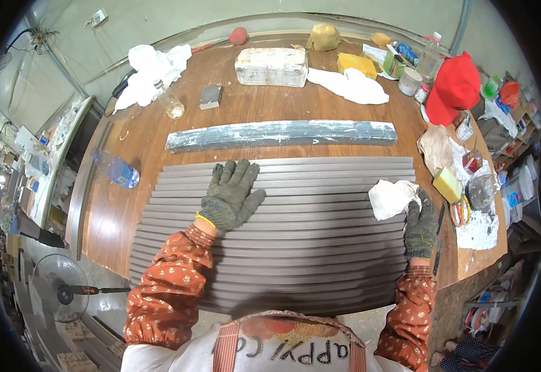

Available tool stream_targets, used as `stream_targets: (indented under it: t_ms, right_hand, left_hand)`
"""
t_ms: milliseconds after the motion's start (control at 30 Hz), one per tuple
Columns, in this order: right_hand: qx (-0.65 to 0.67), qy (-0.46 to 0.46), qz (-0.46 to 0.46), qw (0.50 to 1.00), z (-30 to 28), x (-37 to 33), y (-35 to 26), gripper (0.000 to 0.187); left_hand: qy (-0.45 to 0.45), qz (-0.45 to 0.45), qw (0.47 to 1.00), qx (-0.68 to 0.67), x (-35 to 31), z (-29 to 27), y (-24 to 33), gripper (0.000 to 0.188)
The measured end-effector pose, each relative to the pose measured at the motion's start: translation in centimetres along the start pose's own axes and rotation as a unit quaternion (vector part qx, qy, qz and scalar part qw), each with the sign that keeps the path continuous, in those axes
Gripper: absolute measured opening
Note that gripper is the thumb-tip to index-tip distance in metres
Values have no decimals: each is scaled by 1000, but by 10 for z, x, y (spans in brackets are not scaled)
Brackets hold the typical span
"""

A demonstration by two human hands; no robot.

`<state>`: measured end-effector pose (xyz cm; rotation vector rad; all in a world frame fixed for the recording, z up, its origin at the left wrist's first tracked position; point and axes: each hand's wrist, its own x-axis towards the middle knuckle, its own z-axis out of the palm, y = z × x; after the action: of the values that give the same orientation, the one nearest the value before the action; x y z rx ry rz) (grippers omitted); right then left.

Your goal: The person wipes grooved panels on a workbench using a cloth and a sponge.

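A row of long grey strips [295,235] lies side by side across a brown wooden table [115,211]. My left hand [230,195], in a grey knitted glove, rests flat on the strips with fingers spread. My right hand [420,224], gloved too, grips a white cloth [391,198] pressed on the strips near their right ends. Beyond the strips lies a single long grey bar [283,133] smeared with white.
On the far part of the table sit a white-stained block [272,66], white rags [152,68], a small glass bottle [170,102], a plastic bottle [116,168], a red cap [455,87], yellow sponges [356,63] and jars. A fan [59,286] stands lower left.
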<state>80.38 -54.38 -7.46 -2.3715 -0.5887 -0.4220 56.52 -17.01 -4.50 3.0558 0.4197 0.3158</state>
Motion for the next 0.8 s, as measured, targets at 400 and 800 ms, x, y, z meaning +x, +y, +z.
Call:
stream_targets:
  t_ms: [400, 800]
  right_hand:
    - [0, -4, 2, 1000, -5, 1, -2, 37]
    - [62, 86, -98, 989, -16, 37, -17, 41]
  left_hand:
    - [121, -199, 972, 20, -13, -11, -148, 44]
    - [10, -56, 998, 31, 13, 6, -88, 54]
